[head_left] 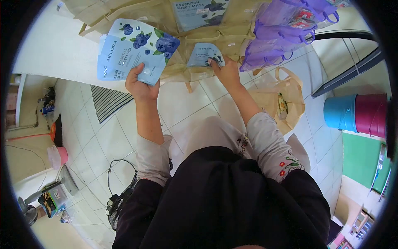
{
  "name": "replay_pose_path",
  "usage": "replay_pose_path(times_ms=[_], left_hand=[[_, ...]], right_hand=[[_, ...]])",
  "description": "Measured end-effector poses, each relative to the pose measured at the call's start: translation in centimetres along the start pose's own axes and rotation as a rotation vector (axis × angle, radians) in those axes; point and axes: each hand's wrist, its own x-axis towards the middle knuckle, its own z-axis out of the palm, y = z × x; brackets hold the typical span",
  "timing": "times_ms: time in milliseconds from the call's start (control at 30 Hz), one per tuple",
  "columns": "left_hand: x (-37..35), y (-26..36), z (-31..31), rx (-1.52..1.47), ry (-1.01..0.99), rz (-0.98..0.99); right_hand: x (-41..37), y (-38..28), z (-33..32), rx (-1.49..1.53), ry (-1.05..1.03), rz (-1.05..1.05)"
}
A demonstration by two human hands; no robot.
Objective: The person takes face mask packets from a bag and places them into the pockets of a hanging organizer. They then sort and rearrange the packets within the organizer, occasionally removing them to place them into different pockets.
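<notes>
My left hand (141, 84) is closed round the lower edge of a few light-blue sheet mask packets (137, 52), fanned slightly, with blueberries printed on the front. To the right, my right hand (227, 74) pinches the corner of another sheet mask packet (200, 55). That packet sits at a clear-fronted pocket of the beige hanging organizer (238, 39), its lower part lying over or behind the pocket front. Higher up, a blueberry sheet mask packet (199, 14) shows inside another pocket.
Purple hanging pockets (269, 45) are on the right, some holding small red packets. A brown paper bag (293, 99) stands on the tiled floor below. Blue (340, 112) and maroon buckets (371, 114) are at far right. A striped mat (114, 101) and a black fan (120, 203) lie left.
</notes>
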Motion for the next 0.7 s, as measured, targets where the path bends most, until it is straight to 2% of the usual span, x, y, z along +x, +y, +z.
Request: replay_pose_path(times_ms=[200, 300, 400, 500, 600, 700], left_hand=[[0.5, -0.1, -0.1, -0.012, -0.032, -0.006], [0.4, -0.4, 0.0, -0.017, -0.032, -0.023], [0.2, -0.4, 0.7, -0.006, 0.016, -0.050], [0.5, -0.4, 1.0, 0.020, 0.012, -0.055], [0.3, -0.3, 0.8, 0.051, 0.003, -0.058], [-0.4, 0.0, 0.7, 0.057, -0.006, -0.041]], right_hand=[[-1.4, 0.5, 0.7, -0.197, 0.108, -0.198], [-1.7, 1.1, 0.8, -0.381, -0.086, -0.262], [-1.5, 0.8, 0.9, -0.496, -0.173, -0.292], [-1.2, -2.0, -0.8, -0.217, -0.146, -0.012], [-0.5, -3.5, -2.2, -0.283, -0.010, -0.236], [0.0, -1.9, -1.4, -0.458, -0.164, -0.092]])
